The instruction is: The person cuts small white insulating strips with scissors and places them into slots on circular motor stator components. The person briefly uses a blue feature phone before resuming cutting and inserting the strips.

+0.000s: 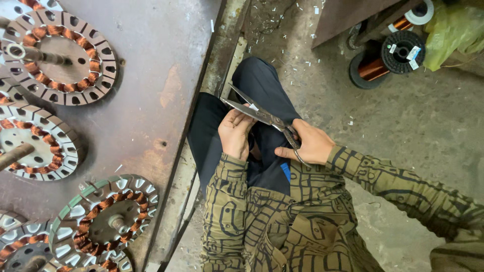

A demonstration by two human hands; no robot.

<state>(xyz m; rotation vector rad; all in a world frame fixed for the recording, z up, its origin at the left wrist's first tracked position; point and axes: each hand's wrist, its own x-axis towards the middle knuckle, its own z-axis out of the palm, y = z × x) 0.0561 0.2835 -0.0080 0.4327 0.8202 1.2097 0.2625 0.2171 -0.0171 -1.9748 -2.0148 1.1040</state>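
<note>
The scissors [262, 116] are the landmark: a long metal pair held over the person's lap, blades parted and pointing up and to the left towards the edge of the counter [151, 75]. The right hand [307, 143] sits at their lower right end, fingers closed through the handle loops. The left hand [234, 132] is just under the blades, curled together around something small and pale that pokes out at the blade line; what it is I cannot tell. The main risk, as I judge it, is a nick: the left fingertips lie touching or just beside the lower blade, so a close made without looking could catch skin instead of the piece. The piece itself is small and could slip out of the curled fingers and drop to the littered floor [403, 116] right of the scissors. Left of the scissors, wound stators [103, 216] rest on the counter, well apart.
</note>
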